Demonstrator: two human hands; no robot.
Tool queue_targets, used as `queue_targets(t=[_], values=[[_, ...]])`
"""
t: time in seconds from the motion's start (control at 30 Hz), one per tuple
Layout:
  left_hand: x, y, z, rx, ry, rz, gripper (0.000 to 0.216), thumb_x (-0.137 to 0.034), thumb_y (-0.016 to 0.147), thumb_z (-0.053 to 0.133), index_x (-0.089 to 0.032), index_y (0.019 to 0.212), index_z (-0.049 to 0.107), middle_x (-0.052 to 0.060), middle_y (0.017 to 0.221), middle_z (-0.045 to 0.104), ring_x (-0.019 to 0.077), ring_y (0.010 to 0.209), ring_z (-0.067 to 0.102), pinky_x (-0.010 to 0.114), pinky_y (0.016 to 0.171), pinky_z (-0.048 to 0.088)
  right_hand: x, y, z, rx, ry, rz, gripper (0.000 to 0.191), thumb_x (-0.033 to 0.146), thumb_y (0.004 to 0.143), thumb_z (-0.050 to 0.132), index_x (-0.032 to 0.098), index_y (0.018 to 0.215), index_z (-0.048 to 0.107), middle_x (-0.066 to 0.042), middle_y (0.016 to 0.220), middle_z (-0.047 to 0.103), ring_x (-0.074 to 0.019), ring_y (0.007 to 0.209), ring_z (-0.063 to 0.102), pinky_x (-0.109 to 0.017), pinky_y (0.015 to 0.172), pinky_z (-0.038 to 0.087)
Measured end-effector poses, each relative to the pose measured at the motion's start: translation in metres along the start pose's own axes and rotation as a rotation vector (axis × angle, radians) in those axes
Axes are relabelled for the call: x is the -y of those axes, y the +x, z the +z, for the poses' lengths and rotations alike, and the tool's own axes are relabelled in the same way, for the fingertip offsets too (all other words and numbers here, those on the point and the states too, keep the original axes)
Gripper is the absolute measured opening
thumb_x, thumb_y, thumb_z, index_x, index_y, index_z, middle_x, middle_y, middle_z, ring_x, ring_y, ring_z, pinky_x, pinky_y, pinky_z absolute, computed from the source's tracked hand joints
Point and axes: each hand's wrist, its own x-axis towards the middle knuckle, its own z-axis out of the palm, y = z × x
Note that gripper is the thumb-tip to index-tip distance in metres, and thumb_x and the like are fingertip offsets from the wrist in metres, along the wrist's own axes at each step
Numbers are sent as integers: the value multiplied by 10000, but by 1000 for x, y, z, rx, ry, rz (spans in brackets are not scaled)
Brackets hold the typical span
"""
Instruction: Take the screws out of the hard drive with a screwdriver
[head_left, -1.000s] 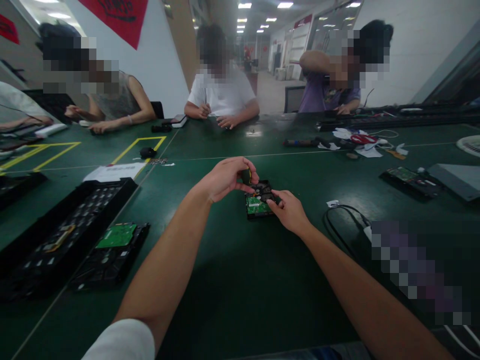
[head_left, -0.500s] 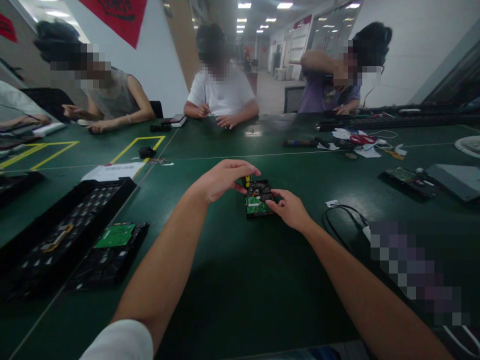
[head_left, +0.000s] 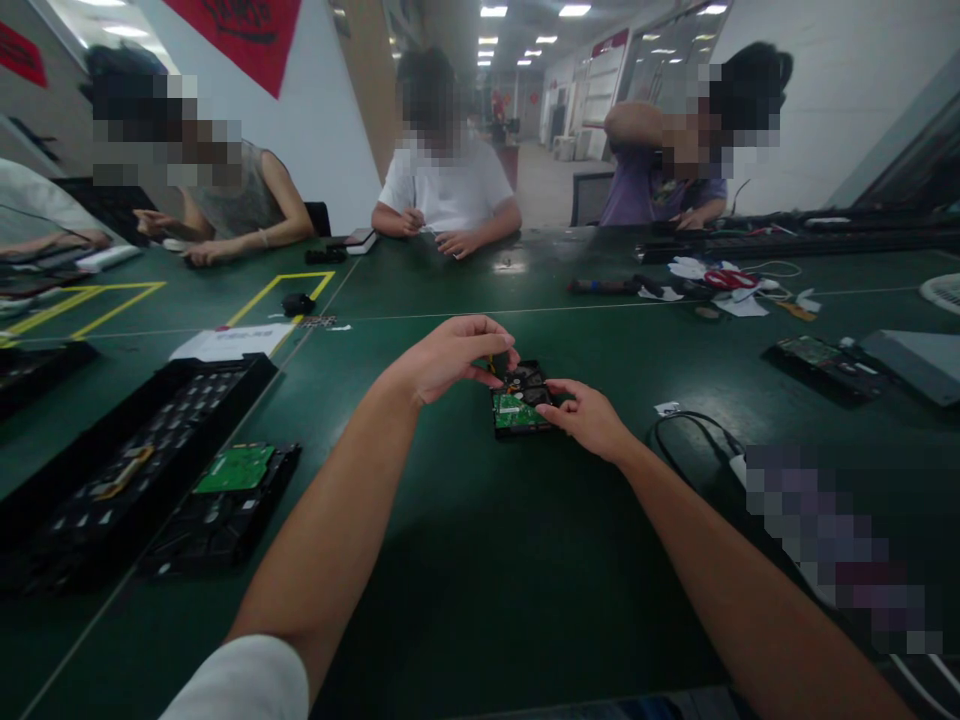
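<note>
Left grip (head_left: 450,360) has curled its fingers in since half a second ago | tray (head_left: 259,372) rim well left of it; tabletop (head_left: 510,560) runs open nearside | left grip closed around yellow-black tool (head_left: 498,367); right grip (head_left: 589,418) pinching right side of hard drive (head_left: 517,412), between grips

I read this as an electronics workshop within an office. On the broad dark-green tabletop (head_left: 465,570), my camera shows a flat black device with an exposed green circuit board (head_left: 517,403), a similar black-and-green unit (head_left: 234,469) and a long black tray (head_left: 225,415). Opposite sit a person in a white top (head_left: 450,190), a person in sleeveless grey (head_left: 247,205) and a person in purple (head_left: 630,190). Beyond, rectangular white ceiling lights (head_left: 574,10) overhang a pale-floored passage (head_left: 540,185).
</note>
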Motion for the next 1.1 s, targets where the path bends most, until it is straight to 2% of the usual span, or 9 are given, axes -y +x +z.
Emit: queue_targets(t=[0.17, 0.37, 0.63, 0.87, 1.1], values=[[0, 1, 0, -25, 3, 18, 255, -402, 830, 772, -166, 887, 694, 93, 993, 737, 191, 892, 683, 277, 643, 561, 1, 0, -2, 31, 100, 19, 645, 417, 882, 769, 135, 1436, 599, -66, 889, 737, -149, 648, 612, -288, 575, 501], [3, 3, -3, -59, 55, 66, 240, -378, 840, 737, -159, 931, 775, 100, 1111, 717, 194, 978, 645, 246, 647, 538, -1, 1, -3, 47, 105, 40, 672, 432, 873, 787, 137, 1446, 597, -61, 877, 734, -144, 644, 603, -275, 560, 476], [-1, 1, 2, -20, -74, 6, 216, -314, 842, 733, -155, 986, 710, 101, 959, 701, 219, 888, 677, 292, 628, 580, -5, 2, -3, 59, 115, 42, 703, 456, 881, 789, 138, 1474, 583, -41, 817, 716, -139, 631, 577, -269, 560, 456], [2, 2, -5, 76, -146, 49, 179, -288, 860, 688, -130, 938, 718, 126, 1036, 696, 244, 1000, 663, 395, 789, 636, -7, 2, -6, 90, 154, 49, 624, 346, 916, 735, 145, 1487, 579, -86, 961, 750, -143, 684, 596, -282, 603, 496], [1, 1, -1, -12, -68, 47, 241, -365, 850, 716, -134, 905, 757, 110, 1008, 683, 219, 968, 632, 320, 723, 615, -7, 2, -7, 95, 162, 55, 607, 278, 915, 711, 141, 1492, 581, -79, 923, 743, -138, 655, 576, -294, 617, 504]])
